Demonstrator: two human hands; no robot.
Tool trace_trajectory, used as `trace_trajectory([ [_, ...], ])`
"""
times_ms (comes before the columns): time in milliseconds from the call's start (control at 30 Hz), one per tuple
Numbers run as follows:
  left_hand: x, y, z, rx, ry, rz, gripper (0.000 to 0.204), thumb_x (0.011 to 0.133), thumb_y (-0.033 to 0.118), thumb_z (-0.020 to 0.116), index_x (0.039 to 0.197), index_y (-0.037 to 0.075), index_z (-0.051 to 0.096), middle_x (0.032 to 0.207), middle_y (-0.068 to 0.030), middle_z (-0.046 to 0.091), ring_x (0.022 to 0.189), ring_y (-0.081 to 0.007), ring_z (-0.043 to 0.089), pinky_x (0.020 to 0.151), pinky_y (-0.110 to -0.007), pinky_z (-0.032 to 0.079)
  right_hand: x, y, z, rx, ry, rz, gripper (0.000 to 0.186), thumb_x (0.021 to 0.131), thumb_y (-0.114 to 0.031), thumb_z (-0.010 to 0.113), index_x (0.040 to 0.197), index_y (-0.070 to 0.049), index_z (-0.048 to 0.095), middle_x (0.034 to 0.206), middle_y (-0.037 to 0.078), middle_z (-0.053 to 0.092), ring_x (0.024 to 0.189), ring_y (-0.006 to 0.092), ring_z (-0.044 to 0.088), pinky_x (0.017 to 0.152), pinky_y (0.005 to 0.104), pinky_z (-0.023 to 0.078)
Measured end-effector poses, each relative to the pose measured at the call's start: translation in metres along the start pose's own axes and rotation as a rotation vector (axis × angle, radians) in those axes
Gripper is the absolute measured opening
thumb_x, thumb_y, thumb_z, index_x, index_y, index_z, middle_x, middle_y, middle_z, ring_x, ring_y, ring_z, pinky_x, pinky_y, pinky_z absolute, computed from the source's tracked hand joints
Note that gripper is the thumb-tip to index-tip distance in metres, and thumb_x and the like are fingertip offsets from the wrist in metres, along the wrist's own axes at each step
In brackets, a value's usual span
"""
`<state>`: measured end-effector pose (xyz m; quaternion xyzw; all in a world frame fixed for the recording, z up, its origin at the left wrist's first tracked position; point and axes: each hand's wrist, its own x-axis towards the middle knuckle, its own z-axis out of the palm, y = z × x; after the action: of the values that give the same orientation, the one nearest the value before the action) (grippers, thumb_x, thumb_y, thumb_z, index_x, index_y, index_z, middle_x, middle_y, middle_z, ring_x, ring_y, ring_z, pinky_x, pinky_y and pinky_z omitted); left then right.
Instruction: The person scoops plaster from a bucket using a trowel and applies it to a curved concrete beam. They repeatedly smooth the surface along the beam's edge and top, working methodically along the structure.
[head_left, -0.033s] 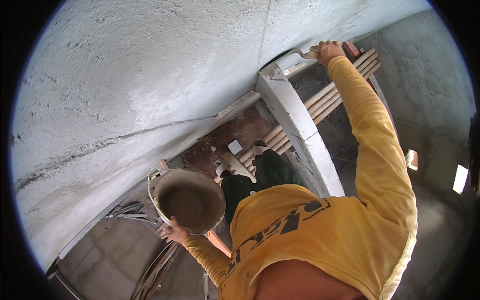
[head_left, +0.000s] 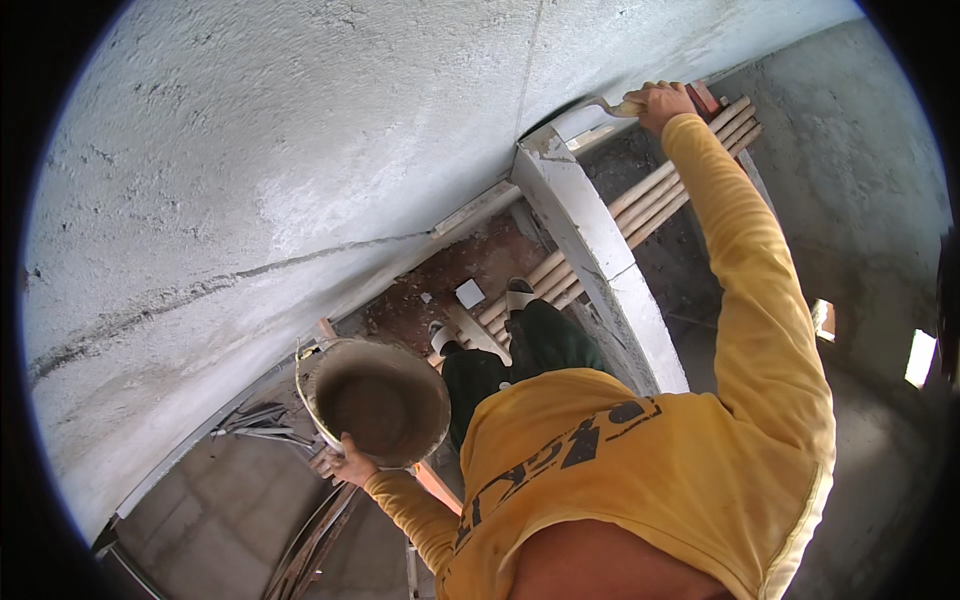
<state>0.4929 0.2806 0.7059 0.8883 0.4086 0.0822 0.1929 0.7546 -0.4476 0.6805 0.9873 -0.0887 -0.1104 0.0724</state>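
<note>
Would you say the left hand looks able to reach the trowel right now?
Probably not: the left hand holds the bucket, while the trowel is at the wall in the right hand.

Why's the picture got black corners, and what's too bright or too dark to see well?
In the head view, the fisheye lens makes the black corners and bends straight edges near the rim; in that same head view, the patch at far right glares white, and the bucket is dim inside, so its contents are hard to tell.
</note>
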Motion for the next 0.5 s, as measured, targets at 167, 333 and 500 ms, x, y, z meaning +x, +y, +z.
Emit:
trace_trajectory([
  [167,-0.005,0.006,0.009,-0.050,0.073,-0.025,0.045,0.076,0.024,0.075,0.099,-0.010,0.057,0.092,-0.0185,0.063,0.080,-0.0266,0.058,0.076,-0.037,0.048,-0.019,0.031,-0.007,-0.009,-0.027,-0.008,0.046,0.077,-0.023,0.063,0.122,-0.031,0.060,0.122,0.002,0.058,0.118,0.0228,0.050,0.102,0.0439,0.032],
  [333,-0.006,0.009,0.009,-0.087,0.034,-0.067,0.042,0.076,0.025,0.075,0.094,-0.007,0.056,0.087,-0.0164,0.062,0.077,-0.0252,0.057,0.074,-0.037,0.047,-0.018,0.015,0.013,0.010,-0.008,0.027,0.039,0.081,-0.021,0.059,0.118,-0.032,0.062,0.117,0.000,0.061,0.114,0.0206,0.053,0.100,0.0408,0.035],
  [500,0.000,0.007,0.007,-0.043,0.013,-0.018,0.041,0.075,0.025,0.076,0.092,-0.006,0.056,0.085,-0.0161,0.062,0.076,-0.0253,0.056,0.074,-0.037,0.047,0.003,0.002,0.005,-0.068,0.002,0.005,0.035,0.084,-0.020,0.053,0.114,-0.033,0.065,0.112,0.002,0.064,0.111,0.0202,0.056,0.099,0.0387,0.035],
])
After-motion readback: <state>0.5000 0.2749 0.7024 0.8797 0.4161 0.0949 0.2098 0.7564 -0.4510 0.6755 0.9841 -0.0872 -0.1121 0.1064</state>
